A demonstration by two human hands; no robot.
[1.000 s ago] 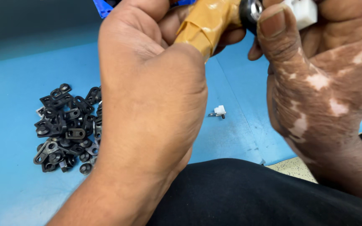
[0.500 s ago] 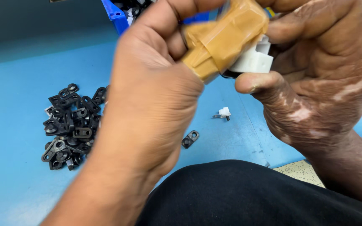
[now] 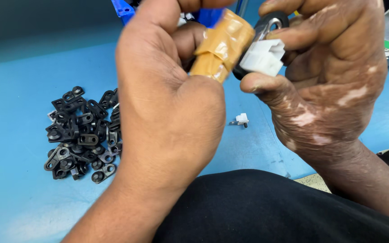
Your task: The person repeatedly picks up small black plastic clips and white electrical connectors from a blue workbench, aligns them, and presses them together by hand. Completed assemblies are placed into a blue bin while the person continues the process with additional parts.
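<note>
- Across the whole lower view runs our blue bench (image 3: pixel 19 189), with a dark cloth-covered lap (image 3: pixel 266 207) at the near edge.
- Our left hand (image 3: pixel 167 103) is raised over the bench, its grip clenched around a tool handle wrapped in tan tape (image 3: pixel 221 47); the back of the hand hides most of the handle.
- Our right hand (image 3: pixel 334 81) meets it from the other side, thumb and fingers grasping a small white plastic connector block (image 3: pixel 263 56) with a black ring-shaped clip (image 3: pixel 270 24) pressed against it.
- The connector sits right at the tip of the taped handle, touching it, held well above the bench; we cannot tell whether the clip is fully seated on it.
- To the left lies a heap of small black plastic clips (image 3: pixel 84 132), loose on the bench and well apart from both hands.
- A blue bin corner (image 3: pixel 122 8) shows at the top edge, behind the hands.
- Between the two wrists, a single tiny white part (image 3: pixel 241 120) lies alone on the bench.
- As we judge it, one piece is mid-assembly in hand, and the large heap suggests many clips are left to fit; no stack of finished pieces is in view.
</note>
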